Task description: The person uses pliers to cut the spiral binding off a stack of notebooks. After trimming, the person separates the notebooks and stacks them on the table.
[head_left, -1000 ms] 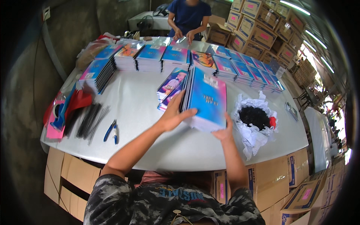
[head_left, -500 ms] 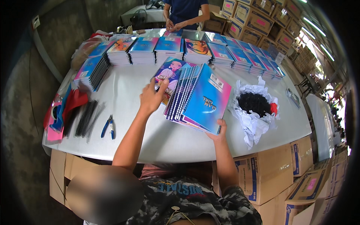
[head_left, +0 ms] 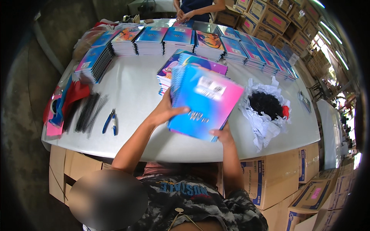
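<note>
Between my two hands is a stack of spiral notebooks (head_left: 208,102), blue and pink on top, held above the table and slightly blurred. My left hand (head_left: 167,109) is closed on the stack's spiral side, thumb on the top cover. At the lower right corner, my right hand (head_left: 222,134) grips with its thumb on top and its fingers hidden beneath. Just beyond, partly covered by the held stack, a pile of notebooks with purple illustrated covers (head_left: 165,73) rests on the table.
Several notebook stacks (head_left: 179,36) line the table's far side. Blue-handled pliers (head_left: 110,122) lie left, near loose black spiral coils (head_left: 89,111). At right, crumpled white wrapping (head_left: 260,129) holds a black coil heap (head_left: 266,104). Another person's hands (head_left: 187,16) work across the table. Cardboard boxes (head_left: 279,175) stand below.
The fanned notebooks are now gathered into a closer stack. My left hand has moved from the purple-covered pile onto the held stack's spiral side. The view has shifted slightly.
</note>
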The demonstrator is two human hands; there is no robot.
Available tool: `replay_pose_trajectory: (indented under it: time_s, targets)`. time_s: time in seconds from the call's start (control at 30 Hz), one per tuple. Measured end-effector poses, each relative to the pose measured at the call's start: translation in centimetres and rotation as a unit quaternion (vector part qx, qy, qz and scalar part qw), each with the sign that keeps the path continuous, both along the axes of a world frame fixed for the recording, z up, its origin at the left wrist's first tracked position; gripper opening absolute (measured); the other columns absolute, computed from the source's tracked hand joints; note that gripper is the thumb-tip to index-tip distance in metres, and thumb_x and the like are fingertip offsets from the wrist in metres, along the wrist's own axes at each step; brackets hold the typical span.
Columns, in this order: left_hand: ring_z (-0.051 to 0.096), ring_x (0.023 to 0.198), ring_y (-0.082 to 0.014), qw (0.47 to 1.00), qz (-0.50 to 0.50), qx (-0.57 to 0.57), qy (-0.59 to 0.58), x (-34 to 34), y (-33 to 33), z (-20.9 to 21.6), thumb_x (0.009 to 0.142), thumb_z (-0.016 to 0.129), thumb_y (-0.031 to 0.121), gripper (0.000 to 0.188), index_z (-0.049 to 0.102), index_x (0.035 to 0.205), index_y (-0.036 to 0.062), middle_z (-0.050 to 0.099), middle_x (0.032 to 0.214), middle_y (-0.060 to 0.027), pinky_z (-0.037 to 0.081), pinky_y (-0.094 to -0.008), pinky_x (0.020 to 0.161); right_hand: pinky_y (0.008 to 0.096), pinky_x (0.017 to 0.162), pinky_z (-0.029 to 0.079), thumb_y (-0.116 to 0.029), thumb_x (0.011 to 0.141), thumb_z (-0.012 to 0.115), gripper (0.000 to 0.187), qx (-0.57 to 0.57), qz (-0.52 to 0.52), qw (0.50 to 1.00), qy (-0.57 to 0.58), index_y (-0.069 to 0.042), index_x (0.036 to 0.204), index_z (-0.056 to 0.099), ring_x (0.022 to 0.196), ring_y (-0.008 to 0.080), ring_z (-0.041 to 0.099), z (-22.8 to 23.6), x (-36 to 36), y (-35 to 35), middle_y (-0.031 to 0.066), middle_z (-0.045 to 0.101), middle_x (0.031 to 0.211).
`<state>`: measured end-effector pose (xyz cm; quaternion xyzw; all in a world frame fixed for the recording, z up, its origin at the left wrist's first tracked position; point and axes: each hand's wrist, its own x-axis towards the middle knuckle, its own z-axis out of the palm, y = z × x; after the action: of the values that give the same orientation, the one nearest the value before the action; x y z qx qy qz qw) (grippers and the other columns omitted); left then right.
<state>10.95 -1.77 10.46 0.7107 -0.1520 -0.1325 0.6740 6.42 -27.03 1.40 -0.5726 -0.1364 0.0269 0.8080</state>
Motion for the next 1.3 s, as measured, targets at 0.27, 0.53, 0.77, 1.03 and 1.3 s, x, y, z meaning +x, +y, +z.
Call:
replay_pose_trajectory:
  time_s: [0.27,0.53,0.77,1.03,1.3]
  targets:
    - [0.036,0.125,-0.0274,0.996,-0.022,0.06,0.067,-6.8,7.5,-9.2,0.045,0.092,0.026,0.129,0.009,0.14,-0.0017,0.035,0.135,-0.0172,0.031,-0.0374,0.104,0.0447,0.11,0.015,-0.025,0.056,0.08,0.105,-0.331,0.054,0.922,-0.192,-0.005,0.142,0.023,0.136,0.0317,0.018,-4.3,-5.5,2.5,0.0183,0.026,0.143]
    - [0.038,0.124,-0.0279,0.994,-0.006,-0.017,0.107,-9.5,10.6,-13.7,0.059,0.08,0.019,0.101,0.02,0.138,0.0015,0.038,0.134,-0.0166,0.034,-0.0378,0.102,0.0457,0.111,0.012,-0.029,0.054,0.079,0.103,-0.249,0.125,0.96,-0.03,-0.007,0.142,0.029,0.136,0.0352,0.018,-0.8,-6.4,3.1,0.0184,0.025,0.145]
    - [0.04,0.125,-0.0292,0.966,0.128,-0.202,0.102,-9.3,8.5,-15.3,0.075,0.068,0.013,0.072,0.031,0.137,0.0045,0.04,0.135,-0.0171,0.037,-0.0385,0.102,0.0464,0.11,0.014,-0.038,0.057,0.072,0.098,-0.259,0.234,0.937,-0.014,-0.008,0.142,0.032,0.136,0.0377,0.02,2.1,-3.4,0.4,0.0203,0.028,0.145]
    - [0.031,0.133,-0.0325,1.0,-0.02,0.018,0.006,-9.1,11.0,-11.9,0.058,0.079,0.033,0.102,0.026,0.143,0.0092,0.032,0.142,-0.0182,0.033,-0.0444,0.105,0.0484,0.107,0.022,-0.047,0.078,0.058,0.058,-0.009,0.205,0.976,-0.074,0.001,0.112,0.061,0.119,0.037,0.047,-0.4,-0.3,2.9,0.0226,0.057,0.116]
    - [0.038,0.124,-0.0245,0.975,-0.005,-0.201,0.096,-7.1,9.1,-9.6,0.058,0.04,0.091,0.113,0.045,0.127,0.0025,0.048,0.115,-0.0115,0.022,-0.0447,0.109,0.0346,0.093,0.043,-0.028,0.092,0.053,0.037,0.125,-0.135,0.978,0.098,0.004,0.11,0.055,0.095,0.0202,0.061,-1.3,1.2,5.7,0.0123,0.062,0.1]
